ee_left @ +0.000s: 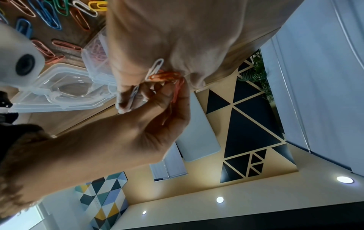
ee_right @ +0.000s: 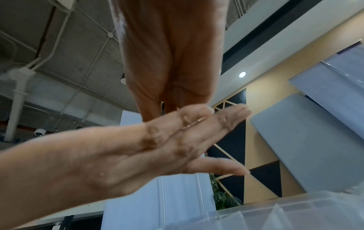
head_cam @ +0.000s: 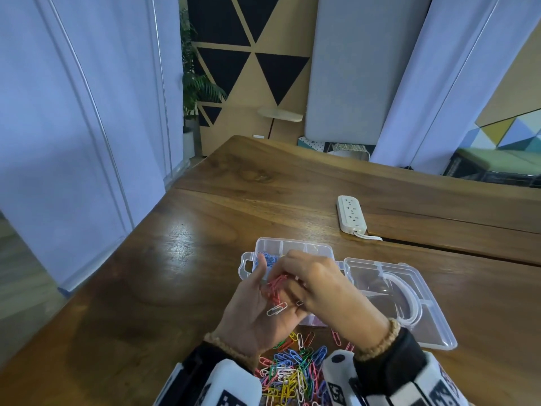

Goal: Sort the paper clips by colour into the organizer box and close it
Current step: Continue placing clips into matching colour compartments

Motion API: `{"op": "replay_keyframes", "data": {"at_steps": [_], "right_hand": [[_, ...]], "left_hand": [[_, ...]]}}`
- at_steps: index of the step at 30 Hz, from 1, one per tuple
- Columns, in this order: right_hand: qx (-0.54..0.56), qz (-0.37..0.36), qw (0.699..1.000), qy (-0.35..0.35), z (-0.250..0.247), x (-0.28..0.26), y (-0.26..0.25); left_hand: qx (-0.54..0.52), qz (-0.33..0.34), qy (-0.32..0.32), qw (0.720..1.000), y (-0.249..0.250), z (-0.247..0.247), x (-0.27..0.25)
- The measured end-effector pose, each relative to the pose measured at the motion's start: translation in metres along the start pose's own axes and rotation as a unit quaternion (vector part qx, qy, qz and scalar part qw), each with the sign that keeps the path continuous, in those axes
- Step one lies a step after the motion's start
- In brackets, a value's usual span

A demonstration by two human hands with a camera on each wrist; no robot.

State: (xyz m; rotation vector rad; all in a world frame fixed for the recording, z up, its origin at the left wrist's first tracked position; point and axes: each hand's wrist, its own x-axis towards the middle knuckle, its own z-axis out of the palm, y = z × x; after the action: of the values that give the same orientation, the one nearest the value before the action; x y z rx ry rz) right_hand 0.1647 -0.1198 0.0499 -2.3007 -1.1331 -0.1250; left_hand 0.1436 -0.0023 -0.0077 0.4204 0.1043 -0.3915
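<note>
My left hand (head_cam: 254, 309) is held palm up over the near part of the clear organizer box (head_cam: 292, 244), fingers straight. A bunch of red paper clips (head_cam: 275, 288) and one white clip (head_cam: 276, 309) lie on that palm. My right hand (head_cam: 310, 279) reaches over it, and its fingertips pinch the red paper clips (ee_left: 167, 77) beside the white clip (ee_left: 155, 68). Blue clips (head_cam: 268, 257) fill a far-left compartment, and pink clips (ee_left: 96, 51) lie in a near one. A mixed pile of coloured clips (head_cam: 292, 373) lies on the table between my wrists.
The box's open lid (head_cam: 409, 303) lies flat to the right of the box. A white power strip (head_cam: 351, 213) with its cord sits farther back on the wooden table (head_cam: 175, 273). The table's left edge runs along grey curtains.
</note>
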Motion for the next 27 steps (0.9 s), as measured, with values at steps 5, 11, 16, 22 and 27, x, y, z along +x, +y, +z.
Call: {"op": "replay_keyframes", "data": {"at_steps": [5,11,16,22,27], "right_hand": [[-0.018,0.018,0.997,-0.068,-0.008,0.005,-0.006],[-0.004,0.074,0.994,-0.085,-0.008,0.012,-0.014],[0.055,0.165,0.984,-0.047,0.0,0.015,-0.02],[0.185,0.22,0.957,-0.048,-0.006,0.015,-0.02],[0.316,0.259,0.91,-0.068,-0.013,0.016,-0.022]], "left_hand": [[0.012,-0.008,0.06,0.998,0.003,0.003,-0.005],[0.016,0.027,0.028,0.999,0.003,0.006,-0.004],[0.035,0.023,0.022,0.999,0.006,0.006,-0.008],[0.004,0.02,0.04,0.999,0.007,0.014,-0.011],[-0.016,0.015,0.013,1.0,0.007,0.018,-0.016]]}}
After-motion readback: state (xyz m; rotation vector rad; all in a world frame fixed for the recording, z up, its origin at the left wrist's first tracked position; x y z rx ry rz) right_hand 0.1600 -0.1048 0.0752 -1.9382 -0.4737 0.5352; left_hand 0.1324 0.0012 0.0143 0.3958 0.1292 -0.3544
